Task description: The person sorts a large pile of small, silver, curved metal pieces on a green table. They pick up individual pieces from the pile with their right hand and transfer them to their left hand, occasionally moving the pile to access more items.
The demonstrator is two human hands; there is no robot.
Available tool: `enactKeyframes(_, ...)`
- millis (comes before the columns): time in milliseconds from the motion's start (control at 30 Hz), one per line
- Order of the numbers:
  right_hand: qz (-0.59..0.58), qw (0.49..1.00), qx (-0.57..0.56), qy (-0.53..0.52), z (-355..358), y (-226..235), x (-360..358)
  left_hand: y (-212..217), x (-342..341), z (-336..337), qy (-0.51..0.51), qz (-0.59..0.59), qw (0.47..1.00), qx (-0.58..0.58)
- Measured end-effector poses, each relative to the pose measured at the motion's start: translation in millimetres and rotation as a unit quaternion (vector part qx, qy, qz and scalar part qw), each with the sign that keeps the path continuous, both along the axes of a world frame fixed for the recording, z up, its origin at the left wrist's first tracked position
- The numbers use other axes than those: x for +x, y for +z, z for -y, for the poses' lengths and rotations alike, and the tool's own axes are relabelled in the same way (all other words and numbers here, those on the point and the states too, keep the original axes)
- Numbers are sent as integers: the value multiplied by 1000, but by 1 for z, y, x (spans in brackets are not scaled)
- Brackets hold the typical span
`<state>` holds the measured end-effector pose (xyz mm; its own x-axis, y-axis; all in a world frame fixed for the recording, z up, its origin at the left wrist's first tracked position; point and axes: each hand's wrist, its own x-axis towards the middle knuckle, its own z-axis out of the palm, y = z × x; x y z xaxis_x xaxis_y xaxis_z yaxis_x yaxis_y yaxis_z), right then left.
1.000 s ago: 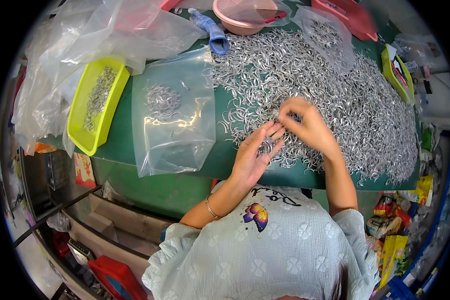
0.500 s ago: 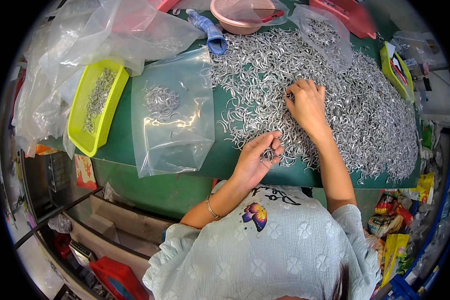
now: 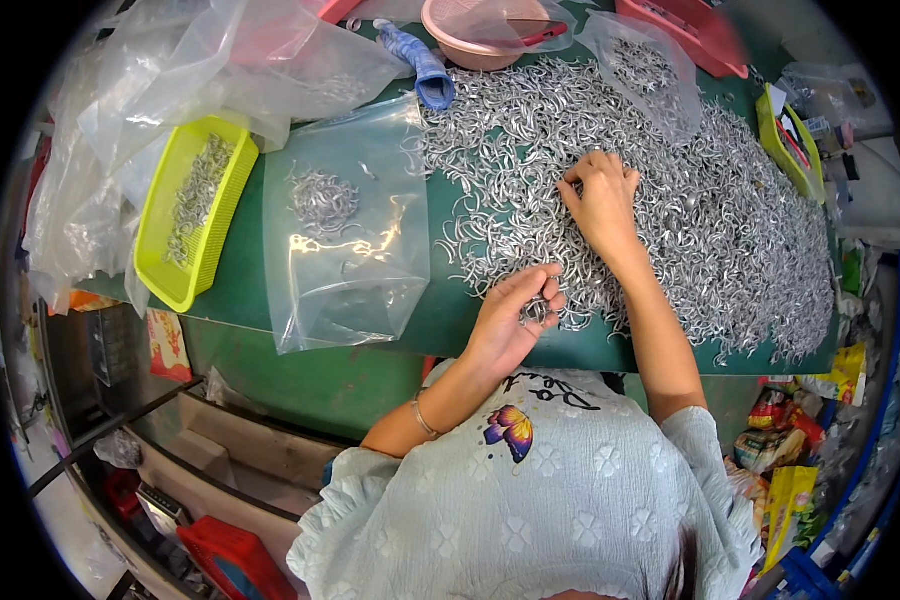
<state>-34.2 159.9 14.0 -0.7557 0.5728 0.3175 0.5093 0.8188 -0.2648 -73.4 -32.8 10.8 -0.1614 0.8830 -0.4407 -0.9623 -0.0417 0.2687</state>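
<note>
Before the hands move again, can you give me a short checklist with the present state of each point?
1. Left hand holds some metal hooks: ok, fingers curled around a few.
2. Right hand rests on the hook pile: ok.
3. Clear bag lies flat within reach beside the left hand: ok.
4. Bag mouth open: cannot tell.
5. Hooks already lie in the bag: ok, a small cluster.
6. Yellow basket stays on the table edge: ok.
</note>
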Motion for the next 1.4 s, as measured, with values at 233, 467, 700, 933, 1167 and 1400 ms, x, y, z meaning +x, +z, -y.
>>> enactKeyframes(233, 3, 982, -169, 84, 25, 42, 30, 8, 1, -3, 54, -31, 996, -58)
enactKeyframes(467, -114, 987, -118, -3, -7, 33, 18, -5, 4, -6, 36, -17, 999, -1)
enactKeyframes(700, -51, 998, -19, -8, -34, 19, 7, 1, 3, -6, 1, 5, 1000, -9)
enactKeyframes(933, -60, 979, -146, 127, -7, 30, 46, -4, 2, -6, 12, 8, 1000, -19)
enactKeyframes(1167, -113, 956, -269, -22, -27, 26, 50, -1, 4, -7, -3, 4, 1000, -28)
enactKeyframes(1400, -3, 996, -89, 28, -7, 14, 44, 0, 3, -7, -6, 6, 1000, -22)
